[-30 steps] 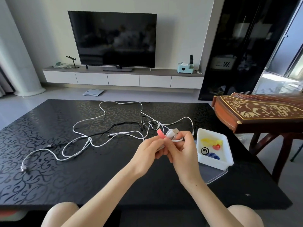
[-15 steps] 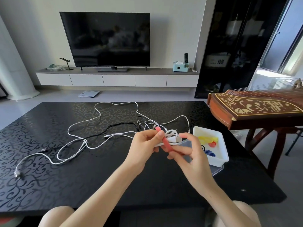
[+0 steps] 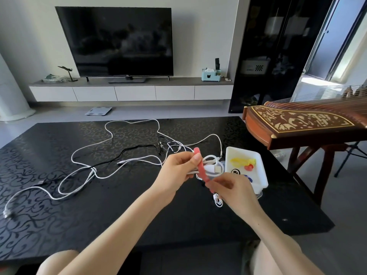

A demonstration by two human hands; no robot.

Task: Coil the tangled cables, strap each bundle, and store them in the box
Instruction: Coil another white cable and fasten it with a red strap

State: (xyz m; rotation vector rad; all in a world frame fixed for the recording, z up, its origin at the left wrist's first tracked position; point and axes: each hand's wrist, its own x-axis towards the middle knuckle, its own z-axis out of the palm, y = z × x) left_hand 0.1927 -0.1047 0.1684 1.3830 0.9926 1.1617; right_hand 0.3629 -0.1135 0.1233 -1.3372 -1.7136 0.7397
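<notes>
— Where is the coiled cable (image 3: 212,166)?

— Held in the air above the black table (image 3: 119,205), between the two hands, toward the table's four o'clock side. It is a small white bundle with its plug end showing on the right.

— And the left hand (image 3: 176,171)?

— Its fingers are curled round the bundle from the nine o'clock side, and thumb and forefinger pinch the top end of a red strap (image 3: 202,168).

— The strap lies how?

— Slanted across the front of the bundle, from twelve o'clock down to five o'clock.

— The right hand (image 3: 234,193)?

— It sits at five o'clock from the bundle, fingertips pinching the strap's lower end. A small loop of white cable hangs just below it.

— The box (image 3: 262,175)?

— White and open, on the table at three o'clock from the bundle, just beside the hands. Yellow, red and blue bits lie inside.

— The other cables?

— Loose on the table. The white cables (image 3: 89,171) sprawl from nine to twelve o'clock of the hands, and a black cable (image 3: 137,148) runs through them.
</notes>
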